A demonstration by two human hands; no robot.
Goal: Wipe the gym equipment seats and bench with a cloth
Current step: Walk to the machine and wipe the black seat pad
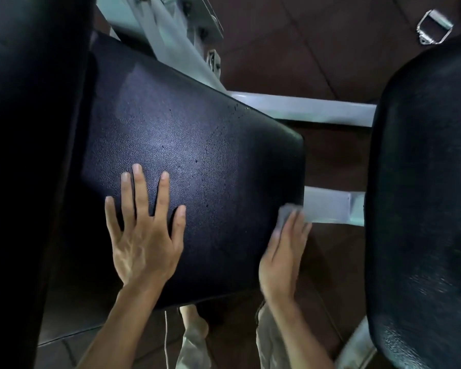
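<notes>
Looking straight down at a black padded seat (pixel 192 161) on a white frame (pixel 304 109). The left hand (pixel 144 235) is flat on the seat near its closer edge, fingers spread wide and holding nothing, just pressing on the vinyl. The right hand (pixel 282 251) is at the seat's right edge near the corner, fingers straight and together, pressing a small grey cloth (pixel 286 213) against the side of the pad. It's blurry there, so I can't tell if the thumb is pinching the cloth or if it's only pinned under the fingers. There's another black pad (pixel 423 209) off to the right, well apart, and a big dark pad (pixel 30 129) on the left. Brown tile floor (pixel 330 43) below.
</notes>
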